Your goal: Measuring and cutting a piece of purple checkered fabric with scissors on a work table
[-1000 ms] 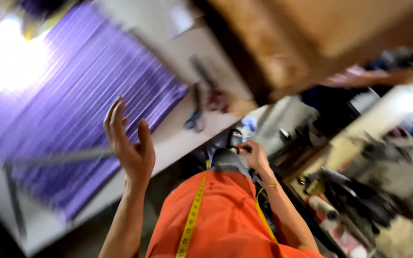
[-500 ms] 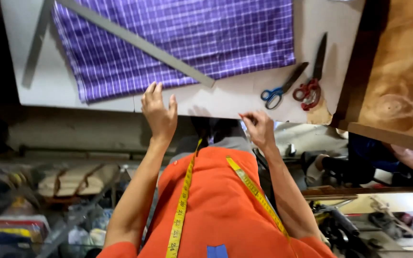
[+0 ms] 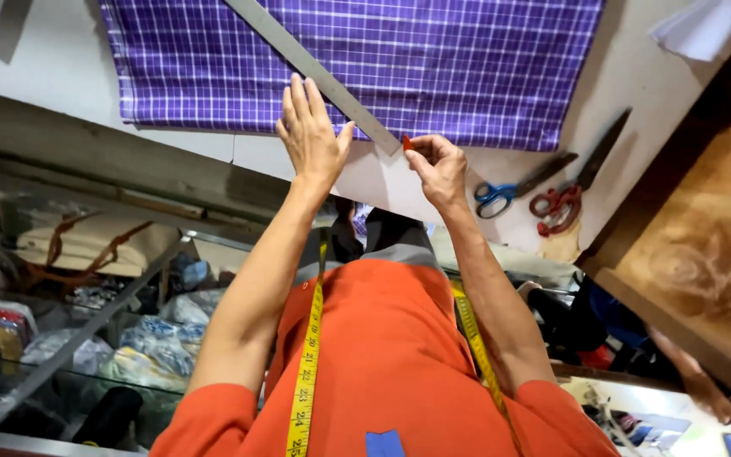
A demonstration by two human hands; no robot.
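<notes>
yellow tape measure [image 3: 305, 372] hangs round the neck, left hand [image 3: 310, 135] lies flat, fingers spread, on the grey ruler [image 3: 315, 72]; right hand [image 3: 437, 165] pinches small red chalk [image 3: 406, 142] beside it, purple checked cloth [image 3: 433, 59] beyond on the white surface [image 3: 628, 76]

A white worktable [image 3: 188, 145] stood above a glass-fronted counter [image 3: 86, 338] crammed with folded cloth, beside a brown wooden cabinet [image 3: 704, 262] under bright light.
</notes>
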